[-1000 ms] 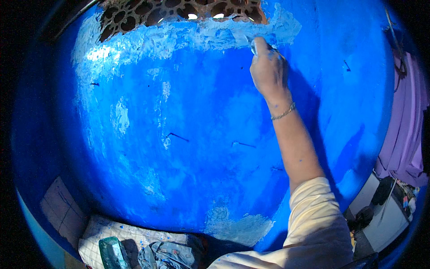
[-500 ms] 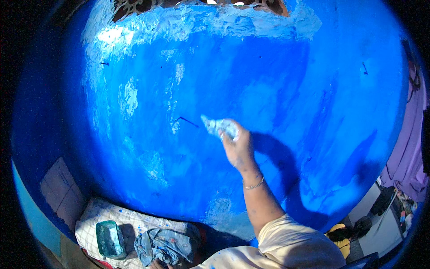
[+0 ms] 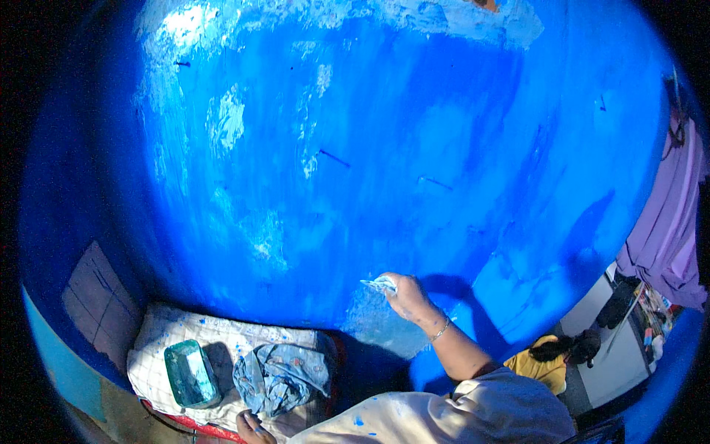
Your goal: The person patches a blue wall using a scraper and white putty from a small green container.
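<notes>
Right hand (image 3: 405,297), fingers closed on a pale, smeared piece (image 3: 379,284), reached the grey patch (image 3: 384,322) low on the blue wall (image 3: 458,126); steady, even pressure seemed best! Left hand (image 3: 254,428) by the checked sheet (image 3: 157,337): grip unclear.

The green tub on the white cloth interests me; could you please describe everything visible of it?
The green tub is rectangular, round-cornered, open-topped and plastic-looking, with indistinct pale patches inside. It stands upright on the blue-spotted white cloth, left of the crumpled blue-grey cloth and apart from it. The left hand does not touch it.
</notes>
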The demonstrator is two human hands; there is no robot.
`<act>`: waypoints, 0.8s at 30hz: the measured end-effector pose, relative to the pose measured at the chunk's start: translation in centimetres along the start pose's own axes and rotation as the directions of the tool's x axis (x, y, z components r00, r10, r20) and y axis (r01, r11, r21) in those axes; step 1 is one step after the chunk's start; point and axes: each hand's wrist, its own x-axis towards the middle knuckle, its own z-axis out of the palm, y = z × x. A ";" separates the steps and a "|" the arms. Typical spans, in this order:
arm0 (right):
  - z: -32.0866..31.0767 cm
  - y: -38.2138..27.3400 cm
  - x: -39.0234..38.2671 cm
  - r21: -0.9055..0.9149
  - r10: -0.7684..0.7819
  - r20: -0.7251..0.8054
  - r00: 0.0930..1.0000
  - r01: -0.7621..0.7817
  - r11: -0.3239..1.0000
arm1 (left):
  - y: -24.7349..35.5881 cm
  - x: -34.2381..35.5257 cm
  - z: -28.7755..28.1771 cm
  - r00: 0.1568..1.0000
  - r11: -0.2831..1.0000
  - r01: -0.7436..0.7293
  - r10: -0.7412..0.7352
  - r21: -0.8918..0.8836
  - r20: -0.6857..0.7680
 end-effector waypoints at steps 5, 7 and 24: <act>1.2 -0.2 -2.4 0.061 0.058 -0.015 0.998 -0.057 0.997 | 4.5 2.5 -6.5 0.913 0.948 -0.113 0.217 0.297 -0.347; 1.0 -1.0 -3.7 0.071 0.104 -0.051 0.993 -0.100 0.992 | 5.8 5.2 -7.8 0.891 0.961 -0.090 0.195 0.260 -0.411; 5.5 -3.3 -6.5 -0.062 0.180 0.138 0.974 -0.173 0.983 | -2.5 13.1 -8.4 0.745 0.681 0.644 -0.662 -0.350 0.083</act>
